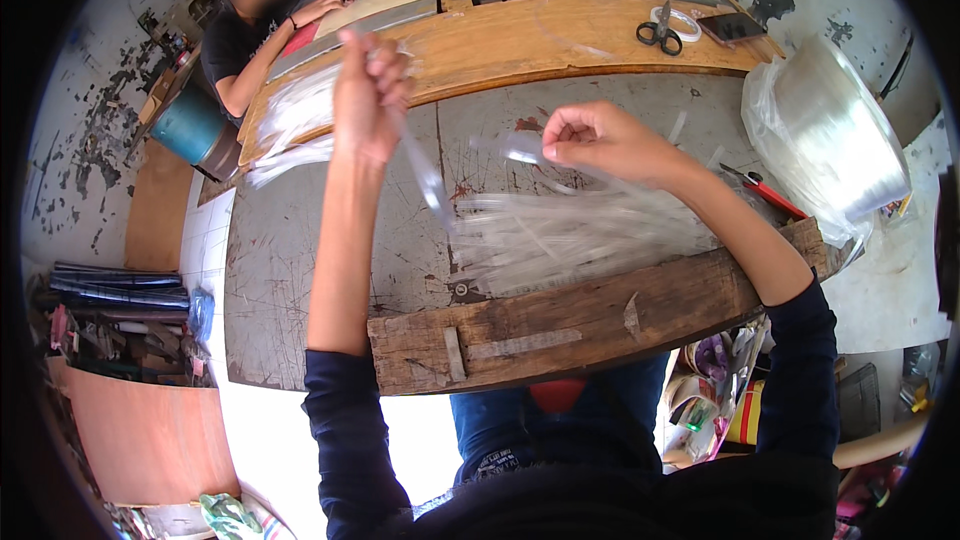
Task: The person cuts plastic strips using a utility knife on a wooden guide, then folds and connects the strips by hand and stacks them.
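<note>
My left hand (372, 100) is raised over the far left of the grey worktop, slightly blurred, its fingers closed on a clear plastic strip (428, 180) that hangs down to the right. My right hand (612, 145) is above the middle of the worktop, thumb and fingers pinching another clear strip (520, 149), which sticks out to the left. Below the right hand lies a loose pile of clear plastic strips (580, 240). A second bundle of strips (297, 118) rests on the wooden board's left end, just left of my left wrist.
A worn wooden plank (600, 325) edges the worktop (290, 270) nearest me. On the right stand a large roll of clear plastic strip (850, 130) and a red-handled tool (775, 195). The far board (520, 40) carries black scissors (658, 37) and a phone (732, 27). Another person (240, 50) works far left.
</note>
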`<state>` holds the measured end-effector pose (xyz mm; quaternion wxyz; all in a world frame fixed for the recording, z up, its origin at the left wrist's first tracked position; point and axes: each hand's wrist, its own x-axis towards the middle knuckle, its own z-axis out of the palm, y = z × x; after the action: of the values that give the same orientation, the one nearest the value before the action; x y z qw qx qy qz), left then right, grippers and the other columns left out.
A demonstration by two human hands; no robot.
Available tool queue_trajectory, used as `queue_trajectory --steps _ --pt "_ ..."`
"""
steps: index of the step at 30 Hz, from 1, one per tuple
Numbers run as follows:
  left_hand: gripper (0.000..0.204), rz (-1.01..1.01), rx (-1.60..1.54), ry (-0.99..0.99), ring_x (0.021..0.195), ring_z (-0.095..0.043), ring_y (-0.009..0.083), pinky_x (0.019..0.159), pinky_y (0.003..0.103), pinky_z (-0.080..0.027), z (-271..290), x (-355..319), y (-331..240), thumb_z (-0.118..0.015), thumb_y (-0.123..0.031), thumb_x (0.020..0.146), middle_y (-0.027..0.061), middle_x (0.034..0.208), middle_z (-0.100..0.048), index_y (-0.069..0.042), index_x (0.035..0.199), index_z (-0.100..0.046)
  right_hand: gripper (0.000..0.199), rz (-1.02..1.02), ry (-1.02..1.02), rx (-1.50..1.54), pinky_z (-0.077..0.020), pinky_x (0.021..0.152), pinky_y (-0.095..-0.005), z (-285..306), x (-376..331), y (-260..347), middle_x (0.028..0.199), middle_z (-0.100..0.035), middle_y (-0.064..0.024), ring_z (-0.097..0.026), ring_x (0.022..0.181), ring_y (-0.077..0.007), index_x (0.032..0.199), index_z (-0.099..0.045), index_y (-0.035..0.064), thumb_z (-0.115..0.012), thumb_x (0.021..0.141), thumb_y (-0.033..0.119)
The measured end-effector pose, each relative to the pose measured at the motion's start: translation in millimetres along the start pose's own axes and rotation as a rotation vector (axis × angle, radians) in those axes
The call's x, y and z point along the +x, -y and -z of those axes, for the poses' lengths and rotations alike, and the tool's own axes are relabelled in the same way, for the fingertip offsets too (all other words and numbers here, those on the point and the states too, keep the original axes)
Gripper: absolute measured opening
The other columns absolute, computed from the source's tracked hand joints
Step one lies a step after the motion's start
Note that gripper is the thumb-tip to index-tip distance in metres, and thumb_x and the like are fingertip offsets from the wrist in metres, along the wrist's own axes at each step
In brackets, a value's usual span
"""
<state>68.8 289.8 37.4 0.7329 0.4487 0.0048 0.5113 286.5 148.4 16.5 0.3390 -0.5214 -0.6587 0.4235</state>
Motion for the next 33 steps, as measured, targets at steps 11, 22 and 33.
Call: queue_trajectory --steps 11,22,33 --pt "0.025 0.405 0.327 0.051 0.059 -0.031 0.0015 0.044 0.013 -0.026 -29 -18 34 -0.045 -0.032 0.091 -0.0004 0.082 -0.047 -0.008 0.096 -0.045 0.014 -0.026 -0.089 0.408 -0.0426 0.067 -0.0221 4 -1 3 0.077 -0.056 -0.0031 -0.052 0.072 -0.0087 0.084 -0.056 0.0017 -0.060 0.080 0.014" --pt "0.026 0.508 0.595 0.183 0.058 -0.036 0.0006 0.046 0.016 -0.025 -35 -28 39 -0.059 -0.026 0.083 -0.0050 0.078 -0.053 -0.008 0.102 -0.059 0.012 0.049 -0.222 0.529 -0.0425 0.068 -0.0229 0 0 1 0.079 -0.056 -0.0033 -0.051 0.074 -0.0085 0.086 -0.056 0.0021 -0.061 0.078 0.010" --pt "0.035 0.510 0.763 0.270 0.068 -0.036 0.0012 0.052 0.015 -0.027 -47 -34 44 -0.052 -0.035 0.087 -0.0081 0.078 -0.046 -0.013 0.114 -0.055 0.019 0.007 -0.248 0.570 -0.0482 0.066 -0.0241 -8 0 3 0.080 -0.058 -0.0057 -0.056 0.070 -0.0106 0.087 -0.058 -0.0019 -0.063 0.079 0.014"
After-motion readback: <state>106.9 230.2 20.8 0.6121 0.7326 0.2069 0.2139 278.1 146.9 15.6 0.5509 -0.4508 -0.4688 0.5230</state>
